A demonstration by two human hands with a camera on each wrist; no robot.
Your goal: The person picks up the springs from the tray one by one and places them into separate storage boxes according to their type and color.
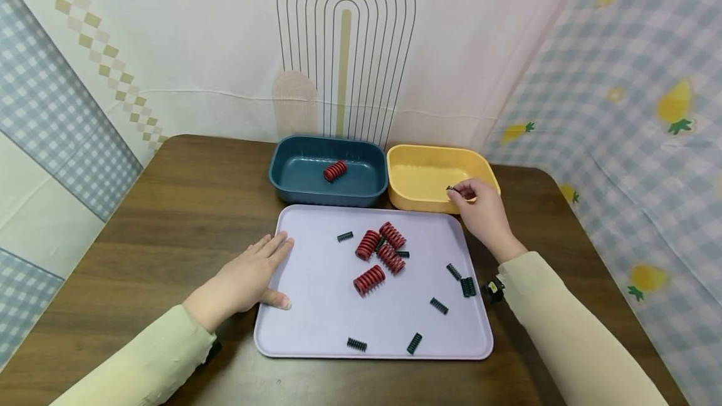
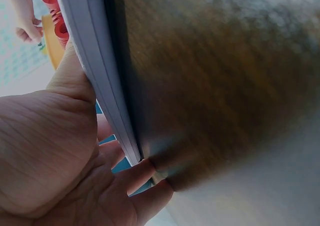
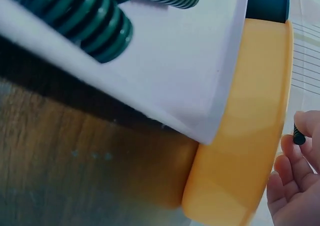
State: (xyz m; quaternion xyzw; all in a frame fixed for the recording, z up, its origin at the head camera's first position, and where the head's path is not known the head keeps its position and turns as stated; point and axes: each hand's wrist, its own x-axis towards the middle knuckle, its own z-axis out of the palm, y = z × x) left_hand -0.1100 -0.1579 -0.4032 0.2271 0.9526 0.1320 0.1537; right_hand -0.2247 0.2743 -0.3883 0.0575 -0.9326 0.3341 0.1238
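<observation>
Between thumb and fingertips, my right hand [image 1: 479,208] pinches a small dark green spring [image 3: 298,135] over the yellow bin [image 1: 417,204]. My left hand [image 1: 248,274] rests on the left rim of the pale lilac tray [image 1: 316,331], fingers straight and thumb spread over the rim. Several thick red springs [image 1: 369,280] lie in a group around the tray's middle. Scattered about them and toward the right and front are several dark green springs [image 1: 439,306]. One red spring [image 1: 335,171] lies inside the dark blue bin [image 1: 327,198].
Both bins stand side by side behind the tray on a brown wooden table [image 1: 197,205]. A patterned cloth [image 1: 225,49] hangs behind the table, and a checked cloth [image 1: 609,161] hangs along the right side.
</observation>
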